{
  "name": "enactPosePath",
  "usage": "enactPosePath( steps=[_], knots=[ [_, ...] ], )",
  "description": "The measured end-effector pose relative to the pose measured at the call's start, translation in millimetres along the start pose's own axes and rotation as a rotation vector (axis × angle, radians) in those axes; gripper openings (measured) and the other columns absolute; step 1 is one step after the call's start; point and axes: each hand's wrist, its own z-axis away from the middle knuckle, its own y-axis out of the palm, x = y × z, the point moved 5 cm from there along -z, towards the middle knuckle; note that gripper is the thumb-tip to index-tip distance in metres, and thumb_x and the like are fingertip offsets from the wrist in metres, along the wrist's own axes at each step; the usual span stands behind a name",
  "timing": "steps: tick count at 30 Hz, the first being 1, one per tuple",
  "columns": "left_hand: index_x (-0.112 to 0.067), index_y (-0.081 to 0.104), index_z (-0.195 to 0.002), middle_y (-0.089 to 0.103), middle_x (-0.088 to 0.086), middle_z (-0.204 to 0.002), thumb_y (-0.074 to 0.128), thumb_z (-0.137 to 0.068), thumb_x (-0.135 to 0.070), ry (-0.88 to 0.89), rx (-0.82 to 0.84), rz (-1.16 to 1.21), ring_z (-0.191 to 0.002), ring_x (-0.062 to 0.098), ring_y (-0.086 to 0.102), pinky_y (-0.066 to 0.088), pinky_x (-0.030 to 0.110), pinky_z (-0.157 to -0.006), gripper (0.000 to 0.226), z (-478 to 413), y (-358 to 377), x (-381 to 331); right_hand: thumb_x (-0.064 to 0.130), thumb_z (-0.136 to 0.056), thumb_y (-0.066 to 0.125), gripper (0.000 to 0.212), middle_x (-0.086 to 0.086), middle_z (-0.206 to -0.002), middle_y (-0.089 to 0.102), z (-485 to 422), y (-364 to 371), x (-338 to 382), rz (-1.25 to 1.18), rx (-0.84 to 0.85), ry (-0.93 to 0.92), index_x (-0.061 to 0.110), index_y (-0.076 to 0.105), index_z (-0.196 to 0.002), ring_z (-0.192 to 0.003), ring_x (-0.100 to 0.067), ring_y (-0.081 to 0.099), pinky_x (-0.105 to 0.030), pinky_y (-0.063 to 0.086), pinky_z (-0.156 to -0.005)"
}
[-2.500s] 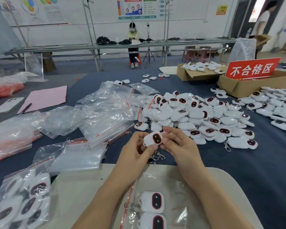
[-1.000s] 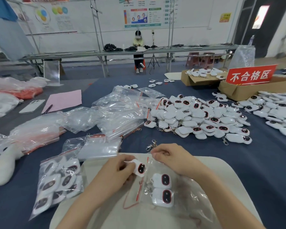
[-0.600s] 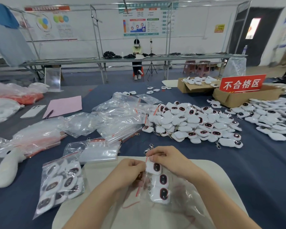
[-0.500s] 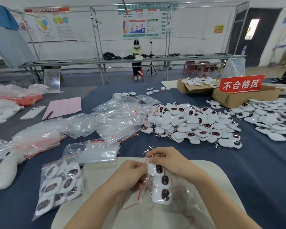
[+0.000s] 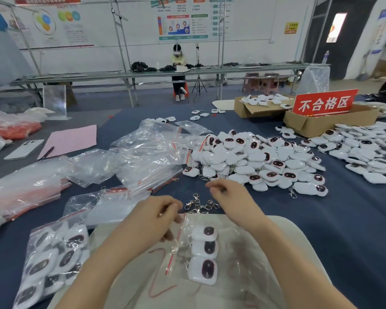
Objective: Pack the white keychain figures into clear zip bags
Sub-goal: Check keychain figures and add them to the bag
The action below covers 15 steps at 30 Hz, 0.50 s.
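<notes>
Has just got a third keychain figure [image 5: 204,233] through the mouth of the zip bag [image 5: 243,253] — half a second ago still pushing it in with both hands, now three in a column inside, faces up, on the pale board [image 5: 294,233] at the near edge of the bench [image 5: 354,219]. Pinches the bag's red-striped mouth with the left hand [image 5: 156,219]. Has lifted the right hand [image 5: 230,197] off the bag and toward the loose pile of figures [image 5: 254,157], with fingers loosely curled and nothing seen in them, though blurred. Reads as one more piece packed and a reach for the next — probably not time to seal, judging by the fuller packed bag [image 5: 54,253] at the left.

Just beyond the bag's mouth, a tangle of loose metal clasps [image 5: 201,205], right in the path of the reaching hand; could snag or get dragged along. Left of the pile, a slippery heap of empty bags [image 5: 147,157]. Farther back, a cardboard box [image 5: 316,123] with a red sign [image 5: 324,104], a second spread of figures [image 5: 366,152] at the far right, a phone [image 5: 24,149] and pink paper [image 5: 69,139] at the left.
</notes>
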Motion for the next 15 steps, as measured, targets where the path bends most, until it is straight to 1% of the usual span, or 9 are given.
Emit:
enactPosePath(
  steps=[1,2,3,5,6,8,11,13,15],
  knots=[
    [-0.029,0.069,-0.101,0.075,-0.012,-0.085,0.049,-0.104,-0.018,0.013,-0.063,0.059,-0.059,0.013,0.07,0.055,0.023,-0.054,0.022,-8,0,2,0.027,-0.099,0.052,0.024,0.014,-0.1,0.059,-2,-5,-2,0.135,-0.097,-0.001,0.033,0.065,-0.119,-0.069,0.001,0.056,-0.024,0.041,-0.069],
    [-0.029,0.068,-0.101,0.075,-0.007,-0.084,0.05,-0.104,-0.017,0.017,-0.123,0.122,-0.062,0.01,0.069,0.055,0.023,-0.057,0.022,-16,2,4,0.028,-0.101,0.05,0.03,0.007,-0.12,0.054,-3,-9,-4,0.31,-0.162,0.005,0.03,0.058,-0.13,-0.078,-0.008,0.06,-0.027,0.042,-0.071],
    [-0.028,0.068,-0.103,0.075,-0.005,-0.084,0.051,-0.104,-0.016,0.017,-0.172,0.158,-0.065,0.006,0.068,0.056,0.024,-0.061,0.021,-25,7,6,0.03,-0.102,0.048,0.038,0.0,-0.138,0.042,-4,-10,-8,0.482,-0.181,0.026,0.028,0.048,-0.14,-0.089,-0.016,0.063,-0.029,0.042,-0.073],
    [-0.033,0.065,-0.106,0.073,-0.008,-0.089,0.052,-0.103,-0.019,0.04,-0.237,0.131,-0.07,0.001,0.067,0.057,0.025,-0.07,0.02,-41,18,7,0.034,-0.104,0.046,0.052,-0.006,-0.156,0.019,-7,-6,-16,0.642,-0.153,0.061,0.027,0.03,-0.152,-0.11,-0.025,0.06,-0.033,0.045,-0.079],
    [-0.037,0.063,-0.106,0.073,-0.01,-0.09,0.051,-0.103,-0.022,0.054,-0.249,0.098,-0.072,0.003,0.068,0.057,0.029,-0.074,0.019,-48,25,8,0.035,-0.104,0.045,0.055,-0.007,-0.159,0.013,-10,-6,-19,0.653,-0.142,0.077,0.027,0.025,-0.155,-0.115,-0.025,0.059,-0.034,0.046,-0.082],
    [-0.044,0.059,-0.105,0.072,-0.011,-0.085,0.049,-0.103,-0.027,0.056,-0.265,0.061,-0.071,0.009,0.068,0.058,0.035,-0.077,0.019,-59,36,11,0.034,-0.105,0.044,0.054,-0.005,-0.16,0.014,-14,-11,-24,0.665,-0.179,0.087,0.027,0.025,-0.155,-0.114,-0.024,0.059,-0.033,0.048,-0.081],
    [-0.042,0.063,-0.106,0.071,-0.019,-0.084,0.048,-0.103,-0.028,0.053,-0.328,0.072,-0.069,0.004,0.067,0.058,0.037,-0.076,0.021,-65,44,22,0.028,-0.104,0.047,0.049,-0.001,-0.149,0.033,-12,-20,-29,0.64,-0.268,0.039,0.027,0.035,-0.151,-0.108,-0.024,0.058,-0.033,0.045,-0.077],
    [-0.043,0.063,-0.104,0.069,-0.027,-0.087,0.048,-0.103,-0.026,0.067,-0.343,0.105,-0.07,0.003,0.066,0.057,0.033,-0.074,0.023,-67,45,28,0.024,-0.103,0.05,0.045,-0.002,-0.139,0.043,-10,-24,-29,0.605,-0.305,-0.006,0.025,0.043,-0.147,-0.109,-0.025,0.055,-0.035,0.044,-0.08],
    [-0.045,0.063,-0.103,0.069,-0.027,-0.089,0.048,-0.104,-0.027,0.08,-0.342,0.129,-0.069,0.004,0.065,0.056,0.031,-0.071,0.023,-69,45,30,0.024,-0.103,0.051,0.039,-0.001,-0.136,0.05,-10,-25,-28,0.557,-0.315,-0.041,0.022,0.051,-0.141,-0.112,-0.025,0.054,-0.036,0.043,-0.085]
  ],
)
